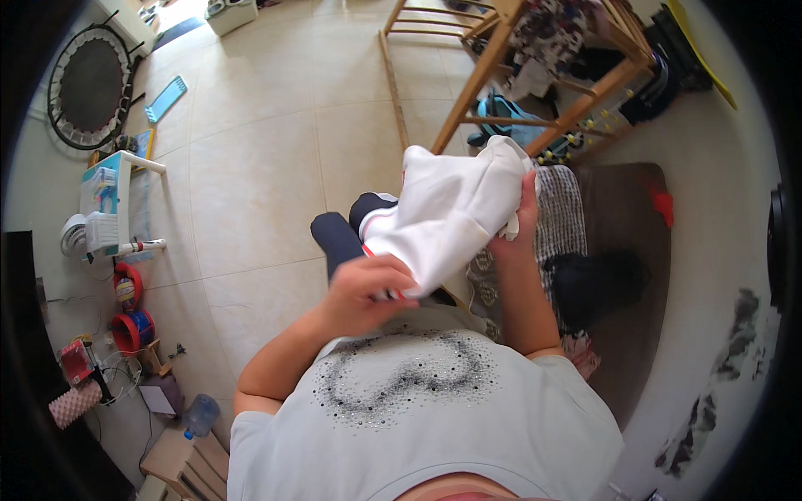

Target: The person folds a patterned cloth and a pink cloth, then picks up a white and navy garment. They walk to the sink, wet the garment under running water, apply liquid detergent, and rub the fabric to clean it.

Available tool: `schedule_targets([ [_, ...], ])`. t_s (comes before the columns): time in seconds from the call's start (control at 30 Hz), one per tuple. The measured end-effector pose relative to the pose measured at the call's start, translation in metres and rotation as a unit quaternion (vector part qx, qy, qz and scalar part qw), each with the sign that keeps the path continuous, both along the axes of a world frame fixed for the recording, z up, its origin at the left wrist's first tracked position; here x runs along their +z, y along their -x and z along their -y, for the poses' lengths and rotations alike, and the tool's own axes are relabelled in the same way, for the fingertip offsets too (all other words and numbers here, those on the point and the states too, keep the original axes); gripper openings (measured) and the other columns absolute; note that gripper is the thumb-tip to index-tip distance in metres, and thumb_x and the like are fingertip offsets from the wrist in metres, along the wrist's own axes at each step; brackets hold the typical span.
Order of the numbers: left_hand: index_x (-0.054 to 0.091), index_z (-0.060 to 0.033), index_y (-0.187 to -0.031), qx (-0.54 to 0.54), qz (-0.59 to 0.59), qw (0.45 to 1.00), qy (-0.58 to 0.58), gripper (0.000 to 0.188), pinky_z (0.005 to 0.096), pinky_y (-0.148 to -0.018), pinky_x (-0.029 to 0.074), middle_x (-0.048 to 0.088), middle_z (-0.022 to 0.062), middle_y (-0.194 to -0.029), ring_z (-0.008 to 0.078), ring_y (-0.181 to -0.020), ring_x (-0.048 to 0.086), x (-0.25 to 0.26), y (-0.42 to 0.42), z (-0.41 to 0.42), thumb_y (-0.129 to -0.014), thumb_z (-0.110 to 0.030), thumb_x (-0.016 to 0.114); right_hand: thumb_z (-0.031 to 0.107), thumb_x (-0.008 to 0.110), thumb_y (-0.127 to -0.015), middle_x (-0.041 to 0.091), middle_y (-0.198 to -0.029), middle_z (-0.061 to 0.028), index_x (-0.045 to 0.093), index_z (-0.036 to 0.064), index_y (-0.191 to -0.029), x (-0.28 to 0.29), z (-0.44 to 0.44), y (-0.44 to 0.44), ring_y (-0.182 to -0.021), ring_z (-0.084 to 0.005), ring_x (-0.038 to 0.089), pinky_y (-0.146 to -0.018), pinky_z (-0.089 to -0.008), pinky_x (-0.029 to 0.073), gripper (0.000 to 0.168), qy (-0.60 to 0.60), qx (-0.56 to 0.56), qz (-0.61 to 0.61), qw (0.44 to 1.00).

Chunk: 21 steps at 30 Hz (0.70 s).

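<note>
A white cloth garment (448,194) with thin red and dark trim is held up in front of my torso, bunched and folded. Around its far right part my right hand (523,219) is closed, with some of the palm side hidden by the cloth. My left hand (373,291), slightly blurred, pinches the garment's near edge, where a bit of red trim shows between the fingers. Beyond the left hand, two dark navy fabric shapes (338,241) show beside and under the white cloth; whether they belong to the garment cannot be told.
A wooden rack (479,78) with clothes stands ahead on the right. Beside me on the right is a brown padded seat (617,219) with a checked cloth (561,203) and a black cloth (592,285). Leftward are a small white-framed table (125,197), a trampoline (91,87) and a water bottle (202,414).
</note>
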<state>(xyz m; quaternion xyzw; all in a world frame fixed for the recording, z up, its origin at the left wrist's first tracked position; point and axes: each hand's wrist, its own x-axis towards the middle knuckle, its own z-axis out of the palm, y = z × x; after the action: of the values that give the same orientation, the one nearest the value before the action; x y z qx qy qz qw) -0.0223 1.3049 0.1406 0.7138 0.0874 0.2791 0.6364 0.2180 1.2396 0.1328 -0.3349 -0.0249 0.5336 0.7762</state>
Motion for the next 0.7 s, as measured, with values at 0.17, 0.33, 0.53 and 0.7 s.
schedule_targets([
  [0.17, 0.062, -0.0020, -0.081, -0.112, -0.064, 0.991, 0.020, 0.018, 0.0243, -0.056, 0.046, 0.060, 0.0058, -0.081, 0.0150, -0.068, 0.057, 0.004, -0.045, -0.076, -0.066, 0.006, 0.067, 0.055, 0.035, -0.087, 0.054, -0.111, -0.0104, 0.044, 0.007, -0.120, -0.031, -0.106, -0.031, -0.101, -0.0258, 0.054, -0.090, -0.0408, 0.043, 0.060, -0.055, 0.042, -0.064, 0.996],
  [0.33, 0.062, -0.0023, -0.078, -0.036, -0.090, 0.995, 0.016, 0.017, 0.0256, -0.058, 0.046, 0.060, 0.0055, -0.079, 0.0160, -0.068, 0.057, 0.024, -0.072, -0.177, -0.065, 0.006, 0.068, 0.056, 0.036, -0.086, 0.052, -0.115, -0.0107, 0.042, 0.007, -0.122, -0.024, -0.227, -0.066, -0.104, -0.0257, 0.052, -0.090, -0.0416, 0.042, 0.061, -0.052, 0.082, -0.076, 0.992],
  [0.53, 0.061, -0.0017, -0.078, 0.094, -0.072, 0.992, 0.045, 0.020, 0.0251, -0.060, 0.042, 0.061, 0.0067, -0.078, 0.0150, -0.070, 0.057, 0.018, -0.092, -0.283, -0.063, 0.009, 0.068, 0.055, 0.040, -0.085, 0.052, -0.115, -0.0108, 0.041, 0.008, -0.123, -0.009, -0.356, -0.095, -0.104, -0.0262, 0.052, -0.090, -0.0424, 0.043, 0.060, -0.055, 0.145, -0.093, 0.983],
  [0.7, 0.061, -0.0019, -0.083, 0.157, -0.088, 0.967, 0.179, 0.017, 0.0219, -0.062, 0.040, 0.059, 0.0043, -0.083, 0.0094, -0.075, 0.053, -0.016, -0.097, -0.378, -0.069, 0.008, 0.065, 0.052, 0.046, -0.084, 0.052, -0.115, -0.0108, 0.041, 0.009, -0.123, -0.006, -0.459, -0.117, -0.105, -0.0273, 0.052, -0.090, -0.0434, 0.042, 0.058, -0.051, 0.173, -0.106, 0.978],
])
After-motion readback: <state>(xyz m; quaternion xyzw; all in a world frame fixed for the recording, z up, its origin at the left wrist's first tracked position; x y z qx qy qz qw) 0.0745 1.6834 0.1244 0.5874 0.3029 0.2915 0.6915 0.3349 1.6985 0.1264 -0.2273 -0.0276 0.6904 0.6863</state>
